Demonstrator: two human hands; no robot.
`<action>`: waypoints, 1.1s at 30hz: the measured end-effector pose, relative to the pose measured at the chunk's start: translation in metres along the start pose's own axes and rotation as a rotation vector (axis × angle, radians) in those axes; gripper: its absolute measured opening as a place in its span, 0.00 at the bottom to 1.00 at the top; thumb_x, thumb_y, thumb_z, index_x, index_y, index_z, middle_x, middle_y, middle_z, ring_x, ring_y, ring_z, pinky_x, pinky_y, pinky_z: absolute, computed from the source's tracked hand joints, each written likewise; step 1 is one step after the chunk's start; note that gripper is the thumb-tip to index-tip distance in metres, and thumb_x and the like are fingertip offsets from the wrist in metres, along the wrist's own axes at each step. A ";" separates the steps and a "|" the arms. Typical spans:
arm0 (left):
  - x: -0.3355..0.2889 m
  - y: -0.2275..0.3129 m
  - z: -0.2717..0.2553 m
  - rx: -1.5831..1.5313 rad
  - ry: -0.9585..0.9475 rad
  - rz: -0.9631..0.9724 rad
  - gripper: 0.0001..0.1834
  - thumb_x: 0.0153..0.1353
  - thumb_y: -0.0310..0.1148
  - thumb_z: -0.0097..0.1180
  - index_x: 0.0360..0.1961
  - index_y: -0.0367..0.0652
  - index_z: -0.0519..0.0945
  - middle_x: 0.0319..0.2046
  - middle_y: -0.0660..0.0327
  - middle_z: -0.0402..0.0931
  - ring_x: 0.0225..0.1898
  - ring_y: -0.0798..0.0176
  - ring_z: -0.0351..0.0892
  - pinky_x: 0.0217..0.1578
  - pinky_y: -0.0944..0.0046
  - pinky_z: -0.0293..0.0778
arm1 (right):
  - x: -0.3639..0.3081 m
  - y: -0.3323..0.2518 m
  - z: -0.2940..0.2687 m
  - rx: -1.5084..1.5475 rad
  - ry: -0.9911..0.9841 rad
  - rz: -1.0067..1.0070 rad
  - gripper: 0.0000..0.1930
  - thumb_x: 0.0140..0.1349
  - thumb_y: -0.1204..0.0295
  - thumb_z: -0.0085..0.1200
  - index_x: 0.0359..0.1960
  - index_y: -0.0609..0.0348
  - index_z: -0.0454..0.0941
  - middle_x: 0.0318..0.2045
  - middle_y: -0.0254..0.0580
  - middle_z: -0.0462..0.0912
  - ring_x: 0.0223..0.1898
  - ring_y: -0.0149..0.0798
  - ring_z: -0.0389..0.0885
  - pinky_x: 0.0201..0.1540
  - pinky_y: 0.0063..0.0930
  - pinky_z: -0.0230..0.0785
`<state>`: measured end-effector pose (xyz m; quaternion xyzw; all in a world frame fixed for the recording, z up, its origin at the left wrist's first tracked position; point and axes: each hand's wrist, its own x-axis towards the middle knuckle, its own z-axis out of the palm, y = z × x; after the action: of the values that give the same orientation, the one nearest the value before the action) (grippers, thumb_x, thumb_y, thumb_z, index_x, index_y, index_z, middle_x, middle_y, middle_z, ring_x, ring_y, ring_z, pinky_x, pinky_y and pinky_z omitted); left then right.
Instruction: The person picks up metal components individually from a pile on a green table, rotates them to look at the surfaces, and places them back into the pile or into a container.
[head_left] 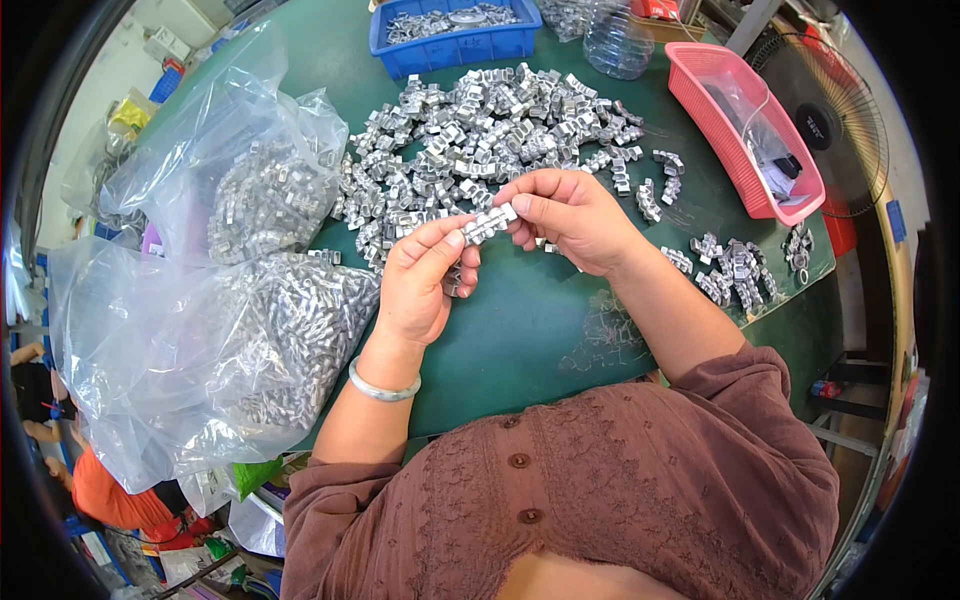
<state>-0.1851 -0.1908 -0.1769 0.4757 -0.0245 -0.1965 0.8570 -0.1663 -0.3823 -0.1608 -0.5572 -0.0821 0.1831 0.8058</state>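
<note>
While pinched at both ends, small metal clip strip: held level between both hands for close work.
Left hand: thumb and fingers closed on strip.
Right hand: fingertips closed on far end.
Loose clip pile: just beyond knuckles, within easy reach.

**Open green mat below the grip, clutter on three sides**

I see bare green table just under and toward me from the grip, free to pass. Beyond it, the heap of metal clips blocks the way. To its left, clear bags crowd in. Right, small clip clusters and a pink basket.
</note>
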 end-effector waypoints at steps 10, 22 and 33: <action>-0.001 0.001 0.002 0.021 0.020 0.025 0.11 0.58 0.27 0.45 0.40 0.37 0.74 0.21 0.63 0.73 0.20 0.72 0.69 0.19 0.74 0.65 | -0.001 -0.002 0.001 -0.045 0.025 0.037 0.07 0.56 0.72 0.51 0.34 0.62 0.74 0.24 0.33 0.76 0.24 0.23 0.72 0.26 0.16 0.66; 0.001 -0.002 0.005 -0.063 0.051 0.038 0.10 0.59 0.29 0.45 0.39 0.38 0.75 0.22 0.64 0.73 0.21 0.73 0.70 0.20 0.74 0.65 | -0.001 -0.001 0.002 -0.072 0.014 -0.006 0.07 0.55 0.72 0.52 0.33 0.62 0.74 0.24 0.33 0.76 0.24 0.24 0.72 0.27 0.16 0.65; 0.001 -0.005 0.005 -0.088 0.058 0.022 0.10 0.59 0.30 0.46 0.37 0.38 0.76 0.22 0.63 0.73 0.21 0.72 0.71 0.21 0.73 0.66 | -0.002 0.000 0.002 -0.057 0.025 0.002 0.07 0.54 0.73 0.52 0.33 0.62 0.74 0.25 0.33 0.76 0.24 0.24 0.72 0.27 0.16 0.65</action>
<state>-0.1865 -0.1974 -0.1782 0.4426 0.0040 -0.1742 0.8796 -0.1686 -0.3809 -0.1599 -0.5823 -0.0767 0.1747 0.7903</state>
